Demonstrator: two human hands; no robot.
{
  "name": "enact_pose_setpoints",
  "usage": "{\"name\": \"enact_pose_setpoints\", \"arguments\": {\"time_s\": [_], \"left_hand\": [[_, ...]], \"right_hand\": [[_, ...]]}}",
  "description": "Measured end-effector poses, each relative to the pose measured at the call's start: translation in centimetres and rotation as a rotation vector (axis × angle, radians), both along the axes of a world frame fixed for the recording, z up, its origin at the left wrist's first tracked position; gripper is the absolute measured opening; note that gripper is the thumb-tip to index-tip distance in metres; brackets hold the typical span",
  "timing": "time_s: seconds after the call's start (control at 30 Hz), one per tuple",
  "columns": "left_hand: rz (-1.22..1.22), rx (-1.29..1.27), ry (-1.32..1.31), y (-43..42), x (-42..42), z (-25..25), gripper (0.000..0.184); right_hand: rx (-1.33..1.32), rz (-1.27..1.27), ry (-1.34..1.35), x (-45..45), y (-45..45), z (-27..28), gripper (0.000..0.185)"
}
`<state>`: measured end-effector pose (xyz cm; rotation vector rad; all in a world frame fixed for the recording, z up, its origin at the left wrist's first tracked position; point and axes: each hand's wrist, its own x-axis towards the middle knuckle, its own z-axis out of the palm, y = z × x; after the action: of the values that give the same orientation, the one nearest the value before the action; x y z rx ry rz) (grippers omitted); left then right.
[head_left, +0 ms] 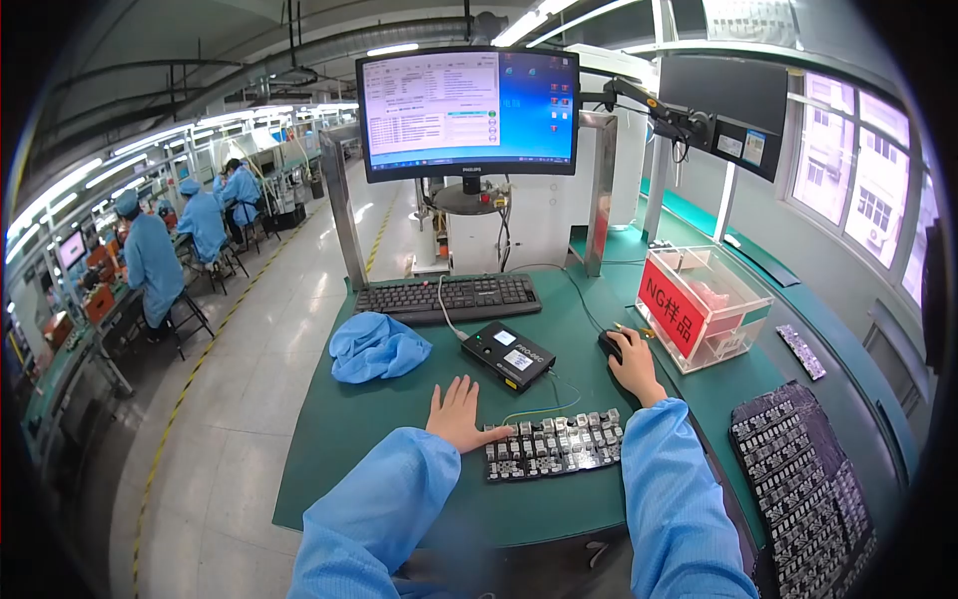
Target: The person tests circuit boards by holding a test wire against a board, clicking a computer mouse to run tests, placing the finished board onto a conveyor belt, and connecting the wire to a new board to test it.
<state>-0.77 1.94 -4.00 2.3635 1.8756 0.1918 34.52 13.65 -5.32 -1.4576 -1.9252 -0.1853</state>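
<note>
My left hand (pixel 460 414) lies open on the green mat, fingers spread, its thumb reaching the upper left edge of a panel of small circuit boards (pixel 554 445). The panel carries rows of silvery metal parts. My right hand (pixel 635 367) is wrapped over a black computer mouse (pixel 609 344), and its palm hides part of the mouse. Beyond the panel sits a black programmer box (pixel 507 355) marked PRO-GFC, with a cable at its far side and a thin wire running toward the panel. A crumpled blue cloth (pixel 377 347) rests left of the box.
A keyboard (pixel 449 298) lies below the monitor (pixel 467 112). A clear bin (pixel 704 307) with a red label stands at right. More board panels (pixel 801 479) are stacked on the right, and a small board strip (pixel 800 351) lies behind them. People in blue coats (pixel 152 258) sit at far left.
</note>
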Motion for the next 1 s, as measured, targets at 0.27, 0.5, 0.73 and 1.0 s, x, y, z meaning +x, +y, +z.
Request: {"name": "enact_pose_setpoints", "arguments": {"time_s": [0.27, 0.5, 0.73, 1.0], "left_hand": [[0.007, -0.004, 0.011, -0.2, 0.2, 0.1, 0.119], [-0.002, 0.024, 0.007, -0.2, 0.1, -0.3, 0.119], [0.003, 0.033, -0.002, 0.1, -0.1, -0.4, 0.120], [0.004, 0.028, -0.005, 0.2, -0.1, -0.4, 0.120]], "right_hand": [[-0.010, 0.004, -0.018, 0.0, -0.2, 0.3, 0.048], [-0.039, -0.006, 0.005, -0.3, -0.5, 0.6, 0.048], [-0.045, 0.000, -0.001, -0.4, -0.7, 0.7, 0.048], [-0.051, -0.004, -0.003, -0.5, -0.6, 0.8, 0.048]]}}
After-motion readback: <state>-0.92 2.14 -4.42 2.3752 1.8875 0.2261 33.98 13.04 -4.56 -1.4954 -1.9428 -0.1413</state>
